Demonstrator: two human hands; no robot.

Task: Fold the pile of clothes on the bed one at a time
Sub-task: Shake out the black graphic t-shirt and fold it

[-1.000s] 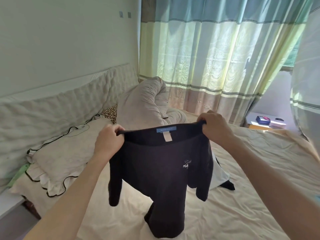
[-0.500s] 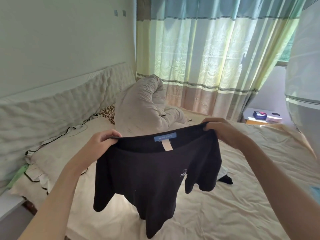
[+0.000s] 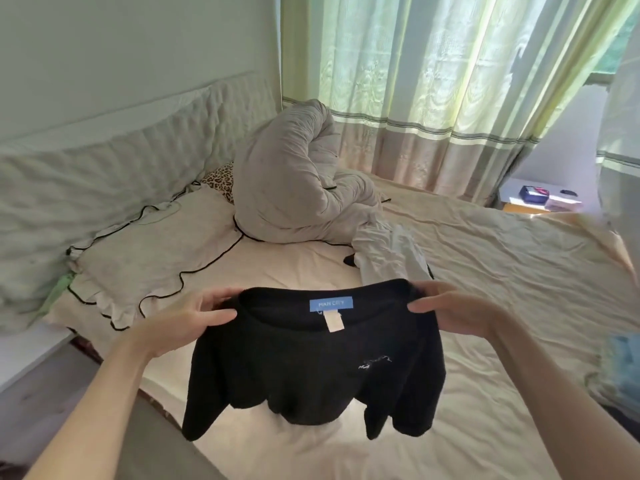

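A black shirt (image 3: 298, 372) with a blue neck label hangs low over the cream bed sheet (image 3: 485, 271), its hem bunched just above the mattress. My left hand (image 3: 194, 317) pinches its left shoulder by the collar. My right hand (image 3: 450, 310) pinches the right shoulder the same way. Behind the shirt, a white garment (image 3: 388, 254) lies crumpled on the bed over a dark piece (image 3: 349, 260) that peeks out at its left.
A rolled grey duvet (image 3: 294, 188) stands at the bed's far side by the curtain (image 3: 433, 81). A frilled pillow (image 3: 149, 251) lies left, against the padded headboard (image 3: 104, 168). A bedside table (image 3: 540, 199) with small items sits at the back right. Something blue (image 3: 623, 365) is at the right edge.
Both hands have lowered the black shirt toward the mattress and my view has tipped down. The white garment behind it has come into sight.
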